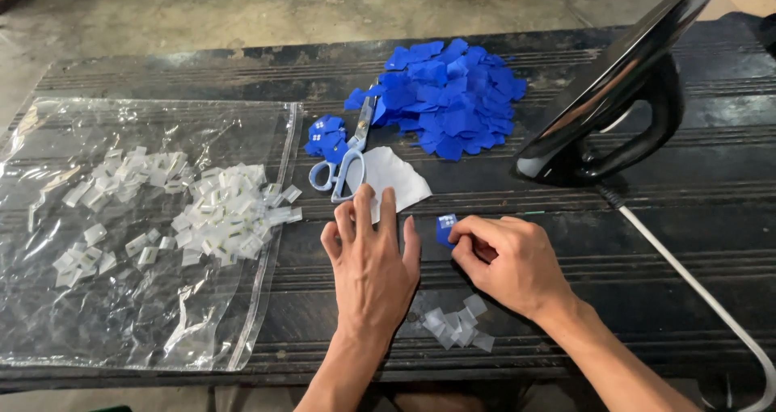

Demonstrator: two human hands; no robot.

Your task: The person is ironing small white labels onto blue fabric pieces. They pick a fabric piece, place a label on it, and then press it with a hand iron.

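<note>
My right hand pinches a small blue fabric square between thumb and fingers, just above the dark table. Beside it, my left hand lies flat with fingers spread, its fingertips resting on a white fabric piece. A few small translucent white squares lie on the table between my wrists. A pile of blue fabric squares sits further back, with scissors and a smaller blue stack to its left.
A clear plastic bag spread at the left holds several small white squares. A black clothes iron stands tilted at the right, its white cord running to the table's front right edge.
</note>
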